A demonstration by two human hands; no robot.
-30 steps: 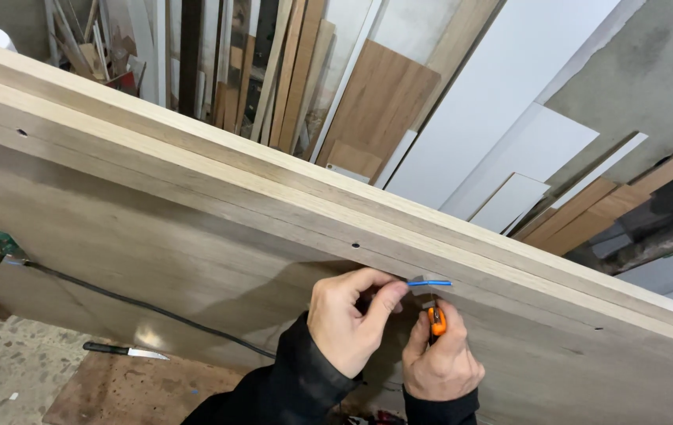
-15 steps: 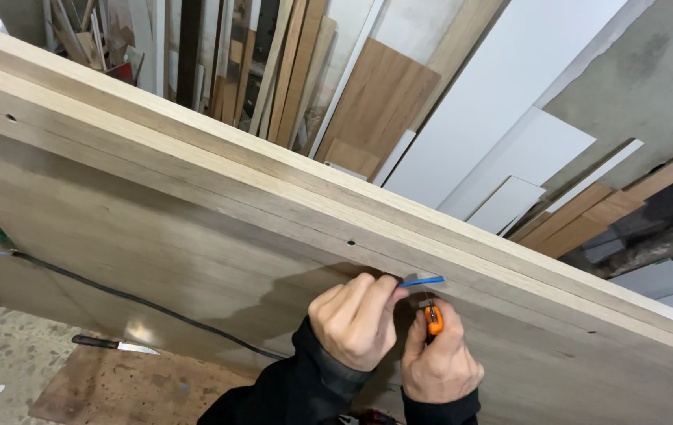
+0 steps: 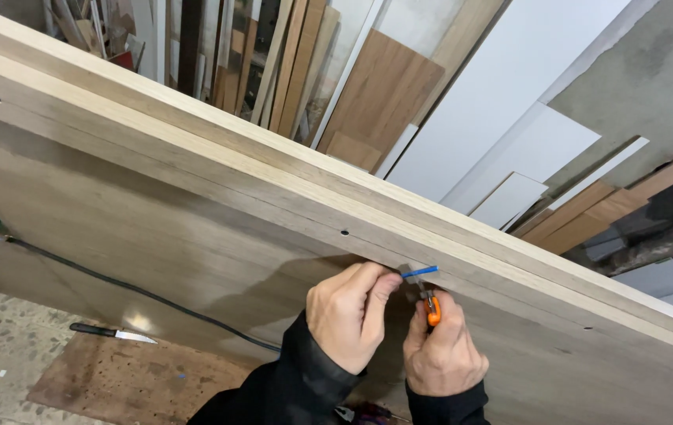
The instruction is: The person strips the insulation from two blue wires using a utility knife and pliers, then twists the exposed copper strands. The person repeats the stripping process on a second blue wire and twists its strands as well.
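Stacked boards lean behind the big wooden panel (image 3: 194,212) as before, and your left hand (image 3: 352,315) keeps its fingers pinched on the blue strip (image 3: 421,272) at the panel's edge while your right hand (image 3: 443,354) stays clamped around the orange tool (image 3: 432,312) just below it, barely shifted, so the work holds at the same spot

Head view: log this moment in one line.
left hand pinches blue strip | right hand grips orange-handled tool | both at wooden panel edge

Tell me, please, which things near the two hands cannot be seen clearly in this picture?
- Head view: the orange tool in the right hand; the fingers hide its tip.
- Blue-edged piece at the left hand: too small to identify.
- Wooden panel: cut off by the frame edges.
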